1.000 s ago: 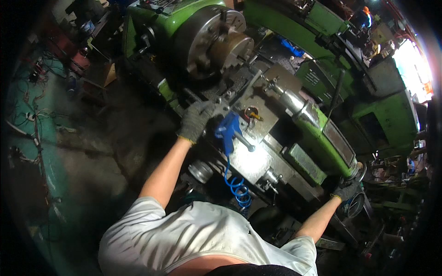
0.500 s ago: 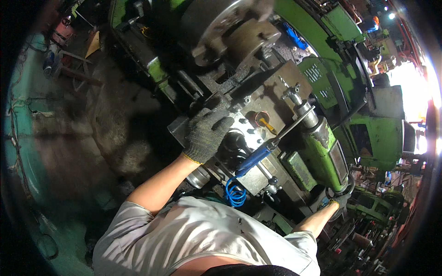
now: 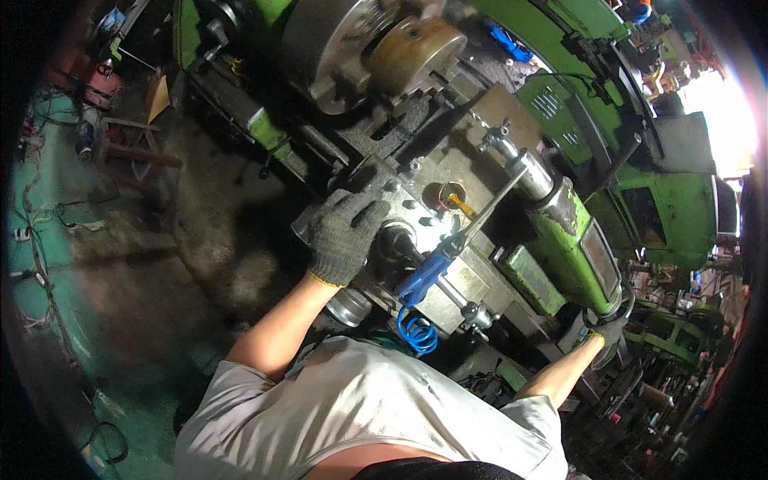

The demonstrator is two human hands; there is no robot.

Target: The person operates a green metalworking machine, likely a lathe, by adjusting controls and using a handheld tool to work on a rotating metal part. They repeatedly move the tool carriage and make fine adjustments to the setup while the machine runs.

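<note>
I stand over a green metal lathe (image 3: 576, 248) with a large grey chuck (image 3: 352, 48) at the top. My left hand (image 3: 344, 236), in a grey knit glove, rests with fingers spread on the edge of the grey carriage (image 3: 448, 240), next to a round dark knob. My right hand (image 3: 608, 328), also gloved, is closed on a handwheel at the tailstock end, lower right. A blue air gun (image 3: 424, 276) with a coiled blue hose (image 3: 418, 332) lies on the carriage just right of my left hand.
A steel-handled tailstock quill (image 3: 520, 164) lies right of the carriage. Dirty concrete floor (image 3: 160, 240) spreads to the left, with cables and clutter along a teal wall. More green machinery (image 3: 680, 216) stands at the right, under bright window glare.
The view has swung closer over the carriage. My left hand has slid down from the toolpost area to the carriage's near edge. My right hand stays on the handwheel.
</note>
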